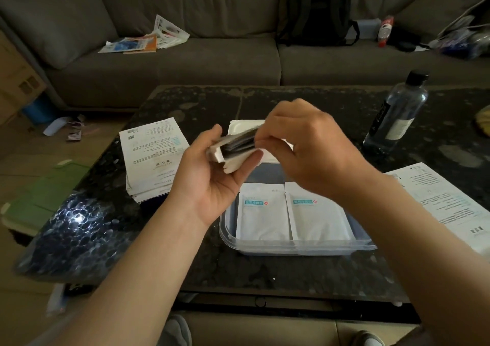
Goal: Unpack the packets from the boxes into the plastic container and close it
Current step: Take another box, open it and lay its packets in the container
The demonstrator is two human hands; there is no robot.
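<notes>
Two white packets lie side by side in the near part of the plastic container. Above its far part, the left hand grips an open box, and the right hand pinches the bundle in its open end.

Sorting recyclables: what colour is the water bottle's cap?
The bottle cap is black; head view.

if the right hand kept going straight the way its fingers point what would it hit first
The right hand points left into the open box gripped by the left hand. Its fingertips seem to pinch the packets in it, so those come first, though depth is unclear.
</notes>
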